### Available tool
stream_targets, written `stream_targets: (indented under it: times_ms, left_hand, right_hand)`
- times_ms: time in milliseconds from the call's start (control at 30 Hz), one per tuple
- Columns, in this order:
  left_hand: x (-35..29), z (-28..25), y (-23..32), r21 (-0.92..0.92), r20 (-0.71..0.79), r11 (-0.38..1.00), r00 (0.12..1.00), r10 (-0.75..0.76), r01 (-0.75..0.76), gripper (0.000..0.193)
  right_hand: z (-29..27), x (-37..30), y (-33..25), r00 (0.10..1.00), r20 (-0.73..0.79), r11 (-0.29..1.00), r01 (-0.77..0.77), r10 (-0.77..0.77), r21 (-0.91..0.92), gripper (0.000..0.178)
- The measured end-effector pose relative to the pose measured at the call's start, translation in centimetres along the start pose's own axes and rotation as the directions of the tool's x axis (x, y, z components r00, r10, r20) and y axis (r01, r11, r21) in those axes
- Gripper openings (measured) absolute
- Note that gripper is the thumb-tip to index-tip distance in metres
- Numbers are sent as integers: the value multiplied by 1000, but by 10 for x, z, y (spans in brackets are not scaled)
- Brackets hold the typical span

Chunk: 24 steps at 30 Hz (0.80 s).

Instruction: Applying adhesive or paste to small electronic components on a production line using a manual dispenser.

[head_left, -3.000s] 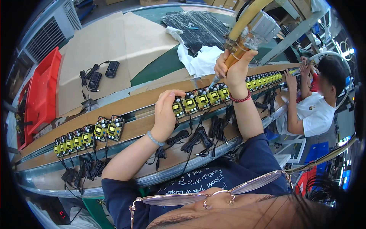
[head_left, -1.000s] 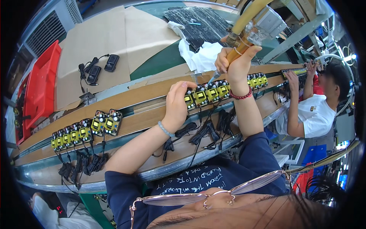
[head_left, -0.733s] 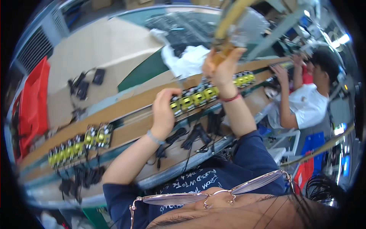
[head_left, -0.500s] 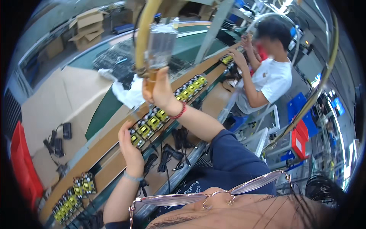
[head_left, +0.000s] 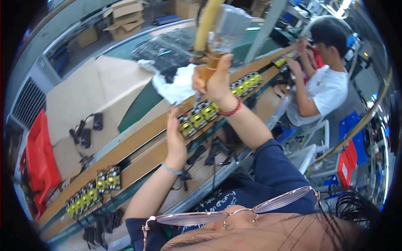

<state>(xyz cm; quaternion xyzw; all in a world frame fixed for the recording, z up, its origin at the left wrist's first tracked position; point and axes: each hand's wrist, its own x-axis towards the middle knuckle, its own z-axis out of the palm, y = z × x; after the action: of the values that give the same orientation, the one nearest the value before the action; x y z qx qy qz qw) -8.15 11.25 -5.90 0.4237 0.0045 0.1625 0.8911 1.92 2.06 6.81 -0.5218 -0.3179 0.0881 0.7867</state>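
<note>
Your right hand (head_left: pixel 212 84) is wrapped around the amber, translucent cylindrical dispenser (head_left: pixel 213 62), above the row of yellow-and-black circuit boards (head_left: pixel 197 120). Your left hand (head_left: pixel 176 140), fingers straight and close together, is at the row's left end; contact is unclear. A wrist tilt could send the dispenser's tip onto the wrong components, while a leftward push could skew the row, which lies below your right hand and just right of your left.

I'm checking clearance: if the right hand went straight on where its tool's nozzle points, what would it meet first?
Probably the boards: the right hand's nozzle points down at them. Whether its tip already touches one is unclear.
</note>
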Motion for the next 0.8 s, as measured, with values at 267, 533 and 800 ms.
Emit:
stream_targets:
  times_ms: [267, 533, 800]
  left_hand:
    - [-9, 12, 21, -250, 65, 966, 997, -47, 62, 58]
    - [-6, 9, 16, 56, 33, 997, 998, 59, -61, 58]
    - [-12, 11, 25, -4, 68, 1000, 997, 27, -27, 51]
  right_hand:
    - [8, 0, 2, 999, -23, 988, -41, 39, -147, 96]
    - [15, 1, 12, 999, -27, 978, -43, 39, -206, 98]
    - [17, 2, 18, 1000, -12, 995, 7, -8, -103, 82]
